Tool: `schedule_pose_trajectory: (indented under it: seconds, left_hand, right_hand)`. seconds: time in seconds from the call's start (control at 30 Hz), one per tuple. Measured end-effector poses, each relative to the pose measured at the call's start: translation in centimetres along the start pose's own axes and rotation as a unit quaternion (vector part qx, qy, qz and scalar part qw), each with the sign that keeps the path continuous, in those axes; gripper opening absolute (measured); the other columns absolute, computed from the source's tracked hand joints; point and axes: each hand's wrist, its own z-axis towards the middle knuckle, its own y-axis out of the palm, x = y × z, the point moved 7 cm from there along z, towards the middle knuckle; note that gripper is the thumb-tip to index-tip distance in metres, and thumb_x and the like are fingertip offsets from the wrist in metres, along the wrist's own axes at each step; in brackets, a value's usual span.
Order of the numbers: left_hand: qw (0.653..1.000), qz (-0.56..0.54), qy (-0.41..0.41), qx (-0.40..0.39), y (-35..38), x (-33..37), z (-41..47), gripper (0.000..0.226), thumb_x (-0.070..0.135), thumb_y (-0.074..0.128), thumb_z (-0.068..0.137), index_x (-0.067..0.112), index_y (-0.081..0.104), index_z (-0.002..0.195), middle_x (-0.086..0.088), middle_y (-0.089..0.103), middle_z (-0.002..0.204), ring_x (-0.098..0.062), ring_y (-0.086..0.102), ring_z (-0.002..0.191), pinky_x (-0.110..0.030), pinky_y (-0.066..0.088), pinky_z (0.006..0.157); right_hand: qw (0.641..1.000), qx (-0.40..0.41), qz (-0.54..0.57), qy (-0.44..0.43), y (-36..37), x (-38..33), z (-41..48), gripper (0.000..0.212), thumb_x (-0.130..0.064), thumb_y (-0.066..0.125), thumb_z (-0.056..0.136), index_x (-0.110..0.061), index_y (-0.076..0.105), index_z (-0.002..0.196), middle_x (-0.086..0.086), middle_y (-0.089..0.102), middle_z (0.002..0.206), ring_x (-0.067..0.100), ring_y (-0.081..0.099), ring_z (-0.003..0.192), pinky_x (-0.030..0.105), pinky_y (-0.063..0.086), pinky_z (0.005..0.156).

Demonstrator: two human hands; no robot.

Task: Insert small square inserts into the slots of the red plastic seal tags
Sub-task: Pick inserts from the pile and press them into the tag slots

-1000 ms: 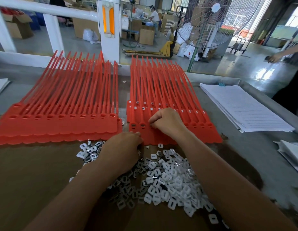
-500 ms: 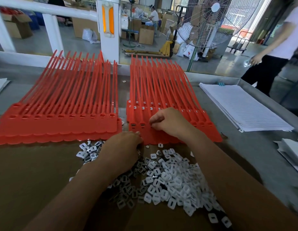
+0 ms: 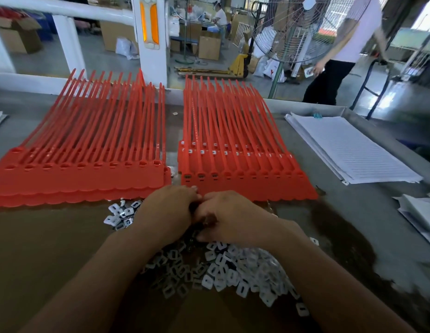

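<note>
Two stacks of red seal tags lie side by side on the table, the left stack and the right stack. In the right stack's front row, the three leftmost slots hold inserts. A pile of small white square inserts sits in front of the stacks. My left hand and my right hand meet fingertip to fingertip above the pile's far edge, just before the right stack. Both hands have their fingers curled inward, and whatever is between them is hidden.
A brown sheet covers the near table. A stack of lined white paper lies to the right, with more sheets at the right edge. Beyond the table stand a white post, a fan and a walking person.
My right hand has drawn back from the slots of the right stack to meet my left hand. My left hand stayed near the pile. The person at the back walked further left.
</note>
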Motion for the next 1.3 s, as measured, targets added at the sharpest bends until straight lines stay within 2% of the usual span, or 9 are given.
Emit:
schedule_pose_trajectory:
  seconds: [0.07, 0.2, 0.33, 0.5, 0.63, 0.8, 0.97, 1.2, 1.3]
  left_hand:
    - [1.0, -0.002, 0.002, -0.001, 0.0, 0.0, -0.1, 0.037, 0.018, 0.04, 0.091, 0.03, 0.056, 0.122, 0.007, 0.049, 0.135, -0.013, 0.047, 0.121, -0.029, 0.036, 0.1]
    - [1.0, 0.005, 0.011, -0.002, -0.1, 0.1, -0.1, 0.037, 0.018, 0.041, 0.09, 0.029, 0.057, 0.121, 0.007, 0.048, 0.136, -0.013, 0.045, 0.123, -0.027, 0.035, 0.098]
    - [1.0, 0.005, 0.012, -0.005, -0.1, 0.2, -0.2, 0.033, 0.018, 0.042, 0.089, 0.028, 0.06, 0.115, 0.007, 0.049, 0.135, -0.013, 0.045, 0.122, -0.025, 0.035, 0.096]
    - [1.0, 0.011, 0.009, -0.007, -0.1, 0.2, -0.3, 0.03, 0.015, 0.044, 0.087, 0.023, 0.063, 0.109, 0.004, 0.054, 0.13, -0.014, 0.051, 0.115, -0.027, 0.038, 0.093]
    - [1.0, 0.01, 0.002, -0.004, -0.2, 0.2, -0.4, 0.028, 0.014, 0.044, 0.085, 0.024, 0.063, 0.103, 0.004, 0.063, 0.111, -0.016, 0.056, 0.1, -0.029, 0.044, 0.082]
    - [1.0, 0.012, 0.006, 0.005, -0.3, 0.4, -0.4, 0.03, 0.012, 0.042, 0.087, 0.025, 0.062, 0.105, 0.003, 0.062, 0.113, -0.017, 0.055, 0.102, -0.027, 0.041, 0.082]
    - [1.0, 0.026, 0.001, -0.009, 0.1, 0.3, -0.2, 0.047, 0.009, 0.039, 0.088, 0.029, 0.047, 0.13, 0.008, 0.04, 0.142, -0.013, 0.04, 0.127, -0.028, 0.033, 0.101]
    - [1.0, 0.028, -0.004, -0.009, 0.1, 0.4, -0.1, 0.052, 0.005, 0.038, 0.088, 0.026, 0.041, 0.135, 0.01, 0.035, 0.145, -0.012, 0.038, 0.129, -0.029, 0.03, 0.105]
    - [1.0, 0.022, -0.003, -0.006, 0.1, 0.4, -0.1, 0.051, 0.007, 0.038, 0.088, 0.025, 0.041, 0.135, 0.009, 0.035, 0.145, -0.012, 0.039, 0.129, -0.029, 0.031, 0.105]
  right_hand:
    - [1.0, 0.0, 0.001, -0.003, 0.2, -0.1, 0.1, 0.025, -0.017, 0.07, 0.077, -0.01, 0.07, 0.101, 0.003, 0.061, 0.111, 0.012, 0.053, 0.095, 0.022, 0.037, 0.077]
    - [0.999, 0.016, 0.04, -0.005, 0.1, 0.2, -0.1, 0.016, -0.013, 0.073, 0.075, -0.01, 0.072, 0.09, 0.0, 0.065, 0.099, -0.001, 0.045, 0.08, 0.016, 0.035, 0.072]
    - [0.996, 0.029, 0.079, 0.002, -0.1, 0.5, -0.3, 0.011, -0.016, 0.07, 0.078, -0.011, 0.07, 0.088, -0.003, 0.066, 0.09, -0.001, 0.05, 0.077, 0.018, 0.042, 0.073]
    - [0.99, 0.062, 0.128, 0.023, -1.0, 0.7, -0.6, 0.005, -0.019, 0.064, 0.085, -0.014, 0.064, 0.082, -0.018, 0.053, 0.067, -0.007, 0.051, 0.06, 0.007, 0.038, 0.058]
    - [0.984, 0.075, 0.157, 0.034, -1.3, 1.0, -0.8, 0.014, -0.016, 0.064, 0.084, -0.023, 0.057, 0.075, -0.016, 0.055, 0.066, -0.01, 0.051, 0.058, 0.005, 0.039, 0.057]
    - [0.977, 0.085, 0.183, 0.064, -1.3, 2.1, -0.9, 0.019, -0.007, 0.07, 0.077, -0.024, 0.064, 0.082, -0.013, 0.061, 0.073, -0.008, 0.055, 0.063, 0.009, 0.043, 0.06]
    - [0.968, 0.128, 0.196, 0.088, -2.3, 3.6, -1.1, 0.015, -0.009, 0.069, 0.079, -0.024, 0.068, 0.081, -0.007, 0.07, 0.078, -0.002, 0.064, 0.071, 0.011, 0.051, 0.068]
    - [0.947, 0.226, 0.166, 0.157, -5.1, 6.8, -0.9, 0.021, -0.015, 0.067, 0.082, -0.031, 0.062, 0.07, -0.018, 0.061, 0.071, -0.011, 0.056, 0.065, 0.006, 0.039, 0.061]
    - [0.942, 0.227, 0.157, 0.19, -5.8, 8.3, 0.1, 0.018, -0.009, 0.061, 0.085, -0.023, 0.066, 0.075, -0.015, 0.058, 0.063, -0.007, 0.053, 0.056, 0.01, 0.039, 0.056]
